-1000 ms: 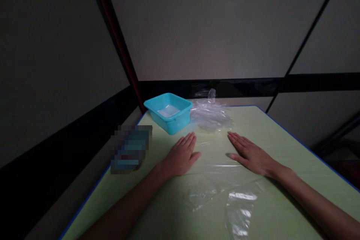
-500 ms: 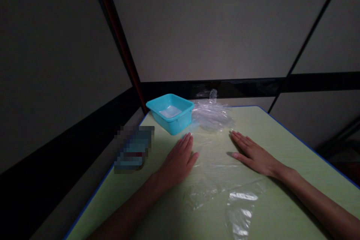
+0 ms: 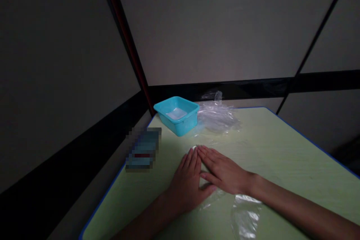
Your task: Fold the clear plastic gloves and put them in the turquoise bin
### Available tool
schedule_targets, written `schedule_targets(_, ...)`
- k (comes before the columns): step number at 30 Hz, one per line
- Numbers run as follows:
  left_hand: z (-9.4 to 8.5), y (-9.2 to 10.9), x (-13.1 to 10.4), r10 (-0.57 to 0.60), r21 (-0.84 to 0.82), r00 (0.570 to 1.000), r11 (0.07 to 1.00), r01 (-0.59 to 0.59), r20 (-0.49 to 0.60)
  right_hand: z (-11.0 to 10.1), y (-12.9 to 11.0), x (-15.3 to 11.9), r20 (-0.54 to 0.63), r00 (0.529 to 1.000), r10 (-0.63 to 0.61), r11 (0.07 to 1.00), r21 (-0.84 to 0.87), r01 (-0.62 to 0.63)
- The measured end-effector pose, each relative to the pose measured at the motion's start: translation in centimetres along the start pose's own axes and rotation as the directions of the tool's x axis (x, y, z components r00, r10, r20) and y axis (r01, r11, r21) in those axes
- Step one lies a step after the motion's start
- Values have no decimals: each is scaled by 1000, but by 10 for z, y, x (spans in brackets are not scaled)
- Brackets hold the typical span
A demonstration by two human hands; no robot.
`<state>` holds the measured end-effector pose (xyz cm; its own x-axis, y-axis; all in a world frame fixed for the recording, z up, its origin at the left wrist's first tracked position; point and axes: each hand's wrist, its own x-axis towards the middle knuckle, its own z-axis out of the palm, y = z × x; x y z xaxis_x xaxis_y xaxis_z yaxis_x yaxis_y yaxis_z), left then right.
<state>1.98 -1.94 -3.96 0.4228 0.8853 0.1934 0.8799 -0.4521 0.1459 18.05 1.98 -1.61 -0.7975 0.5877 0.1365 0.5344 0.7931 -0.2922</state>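
A clear plastic bag (image 3: pixel 246 217) lies flattened on the pale green table, partly covered by my hands. My left hand (image 3: pixel 189 182) rests palm down on it, fingers stretched forward and thumb out to the right. Beside it my right hand (image 3: pixel 225 168) also lies flat, its fingertips meeting those of the left hand. Neither hand grips anything. Beyond them, a heap of crumpled clear plastic bags (image 3: pixel 218 118) sits near the table's far edge.
A turquoise plastic basket (image 3: pixel 182 125) with something whitish inside stands at the far left of the table (image 3: pixel 292 161). A blurred-out flat object (image 3: pixel 144 150) lies by the left edge. Grey panelled walls (image 3: pixel 225 26) rise behind and to the left.
My right hand has slid left across the plastic until it meets my left hand. The left hand has come slightly nearer to me. The view has shifted a little.
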Motion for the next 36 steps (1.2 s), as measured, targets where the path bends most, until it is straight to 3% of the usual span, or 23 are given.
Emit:
schedule_targets(9,-8,1,0,-23,5,993,1000,22,112,4,24,-16,27,1000,-15,999,-37,16)
schedule_targets(19,-11,3,0,-48,8,990,999,48,130,-8,70,-58,-43,986,160,970,-178,-166)
schedule_targets(28,-9,0,0,-75,26,990,997,72,117,-12,69,-59,-44,982,182,960,-208,-187)
schedule_targets(32,-20,5,-4,62,-13,997,998,-62,40,-14,69,-58,-43,983,180,960,-209,-185)
schedule_targets(36,-34,30,-16,291,-62,957,955,-289,21,-16,66,-56,-57,984,170,964,-200,-178)
